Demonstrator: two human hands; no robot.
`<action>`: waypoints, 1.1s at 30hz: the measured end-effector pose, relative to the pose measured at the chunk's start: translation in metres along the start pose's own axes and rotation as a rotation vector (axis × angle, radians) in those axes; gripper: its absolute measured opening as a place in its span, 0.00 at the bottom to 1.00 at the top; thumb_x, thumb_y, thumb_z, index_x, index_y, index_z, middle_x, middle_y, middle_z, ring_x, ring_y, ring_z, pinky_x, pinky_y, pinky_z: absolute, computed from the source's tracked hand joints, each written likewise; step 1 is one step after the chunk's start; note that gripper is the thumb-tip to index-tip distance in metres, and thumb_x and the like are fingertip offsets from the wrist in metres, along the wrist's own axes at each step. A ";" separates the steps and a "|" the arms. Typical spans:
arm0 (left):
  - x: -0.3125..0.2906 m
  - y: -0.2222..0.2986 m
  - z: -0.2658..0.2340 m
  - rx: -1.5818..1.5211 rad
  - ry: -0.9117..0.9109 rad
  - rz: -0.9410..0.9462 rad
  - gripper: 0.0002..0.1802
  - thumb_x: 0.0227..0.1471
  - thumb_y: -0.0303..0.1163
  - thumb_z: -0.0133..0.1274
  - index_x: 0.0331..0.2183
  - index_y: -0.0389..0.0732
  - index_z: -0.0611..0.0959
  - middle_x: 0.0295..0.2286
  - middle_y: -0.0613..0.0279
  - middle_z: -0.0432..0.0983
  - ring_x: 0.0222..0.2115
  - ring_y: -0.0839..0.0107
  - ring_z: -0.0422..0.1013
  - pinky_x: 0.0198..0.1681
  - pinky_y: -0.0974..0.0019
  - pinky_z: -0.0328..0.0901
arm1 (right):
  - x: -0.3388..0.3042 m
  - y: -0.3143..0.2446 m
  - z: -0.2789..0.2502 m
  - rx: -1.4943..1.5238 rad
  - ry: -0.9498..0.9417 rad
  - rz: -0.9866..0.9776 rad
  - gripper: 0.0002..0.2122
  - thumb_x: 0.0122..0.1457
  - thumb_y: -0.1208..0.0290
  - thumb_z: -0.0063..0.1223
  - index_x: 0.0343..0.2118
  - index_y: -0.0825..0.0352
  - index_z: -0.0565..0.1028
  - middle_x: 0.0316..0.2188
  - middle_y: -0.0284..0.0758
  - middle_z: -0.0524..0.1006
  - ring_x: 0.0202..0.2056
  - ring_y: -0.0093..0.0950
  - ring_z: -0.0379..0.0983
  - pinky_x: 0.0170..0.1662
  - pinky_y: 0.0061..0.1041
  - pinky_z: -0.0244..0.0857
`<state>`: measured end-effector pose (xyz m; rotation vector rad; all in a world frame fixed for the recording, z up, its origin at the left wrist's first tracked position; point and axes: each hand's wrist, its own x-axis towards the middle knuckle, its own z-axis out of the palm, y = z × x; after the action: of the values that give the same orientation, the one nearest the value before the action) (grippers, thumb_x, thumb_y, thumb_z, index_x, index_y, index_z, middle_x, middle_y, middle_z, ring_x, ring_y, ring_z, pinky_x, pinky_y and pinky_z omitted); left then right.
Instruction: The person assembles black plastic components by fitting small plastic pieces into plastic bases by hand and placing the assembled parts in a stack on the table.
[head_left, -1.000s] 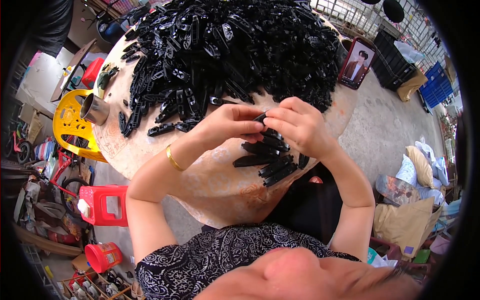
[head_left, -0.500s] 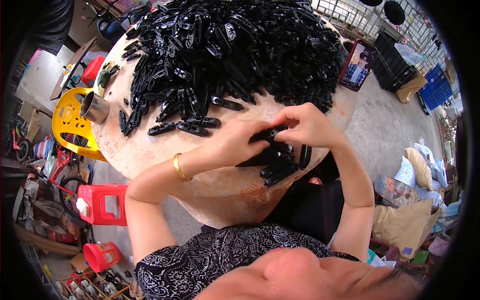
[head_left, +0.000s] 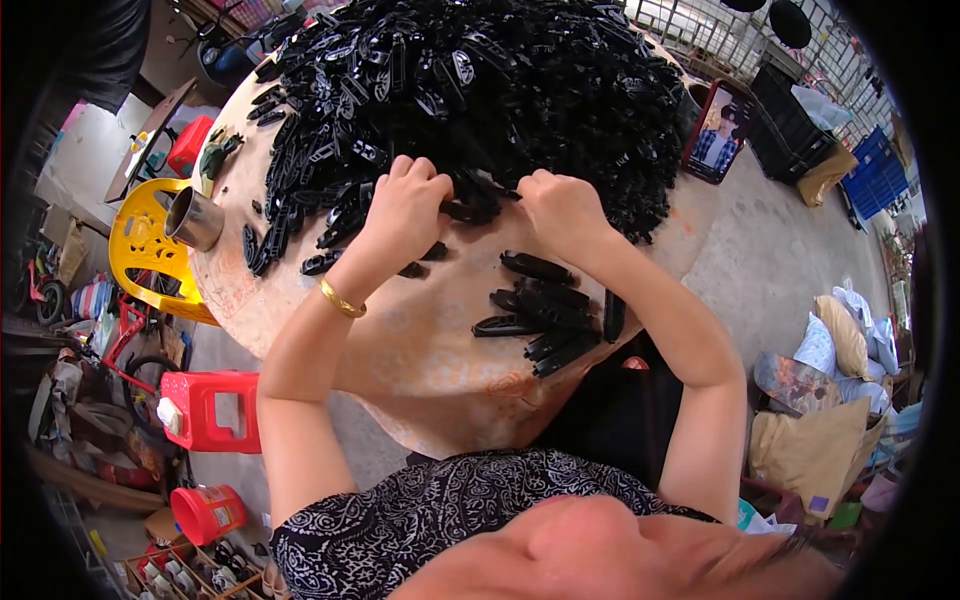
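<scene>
A big heap of black plastic parts (head_left: 340,90), long and narrow, covers the far part of the round table (head_left: 400,345). At its near edge my left hand (head_left: 405,205), a gold bangle on the wrist, has its fingers curled against a black part (head_left: 468,212). My right hand (head_left: 562,212) is closed in a pinch at the heap's edge, beside the left; a small dark tip shows at its fingertips, too little to name. Closer to me lies a small group of similar black parts (head_left: 555,305), side by side near the table edge, with no hand touching it.
A phone (head_left: 717,130) showing a person stands at the table's right edge, a metal cup (head_left: 195,220) at its left. Beyond the left edge are a yellow chair (head_left: 150,245), a red stool (head_left: 210,410) and a red bucket (head_left: 208,512). Sacks (head_left: 815,450) lie on the right.
Both hands have left the small group of parts near me and moved away to the heap's near edge. They are farther apart, and the small group is uncovered.
</scene>
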<state>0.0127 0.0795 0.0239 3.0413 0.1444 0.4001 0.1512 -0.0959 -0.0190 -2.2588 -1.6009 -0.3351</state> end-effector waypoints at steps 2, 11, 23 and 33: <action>-0.001 0.007 -0.001 -0.059 0.001 -0.002 0.15 0.35 0.27 0.62 0.31 0.40 0.79 0.32 0.58 0.72 0.38 0.58 0.67 0.44 0.60 0.63 | -0.006 0.001 -0.005 -0.007 0.011 0.005 0.06 0.53 0.70 0.53 0.29 0.67 0.71 0.26 0.41 0.75 0.29 0.41 0.74 0.31 0.35 0.68; 0.004 0.035 0.019 -1.149 -0.213 -0.168 0.13 0.46 0.24 0.60 0.37 0.36 0.78 0.31 0.66 0.77 0.28 0.80 0.72 0.33 0.78 0.68 | -0.027 -0.009 -0.053 0.720 0.235 0.254 0.09 0.46 0.77 0.62 0.30 0.69 0.74 0.24 0.39 0.77 0.25 0.29 0.75 0.30 0.23 0.69; -0.004 0.043 0.019 -1.640 -0.263 -0.288 0.17 0.48 0.23 0.59 0.41 0.35 0.75 0.32 0.58 0.78 0.33 0.72 0.76 0.39 0.72 0.71 | -0.040 -0.024 -0.049 0.468 0.431 -0.122 0.05 0.45 0.80 0.59 0.26 0.66 0.77 0.27 0.37 0.78 0.28 0.35 0.73 0.32 0.29 0.69; -0.009 0.047 0.024 -1.874 -0.260 -0.246 0.13 0.58 0.35 0.49 0.43 0.39 0.73 0.38 0.63 0.74 0.35 0.72 0.74 0.43 0.65 0.70 | -0.043 -0.035 -0.057 1.159 0.253 0.372 0.03 0.51 0.82 0.58 0.29 0.71 0.76 0.27 0.32 0.77 0.31 0.16 0.73 0.33 0.17 0.69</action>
<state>0.0147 0.0304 0.0020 1.1741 0.0485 -0.0018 0.1045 -0.1459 0.0216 -1.4407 -0.8222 0.3312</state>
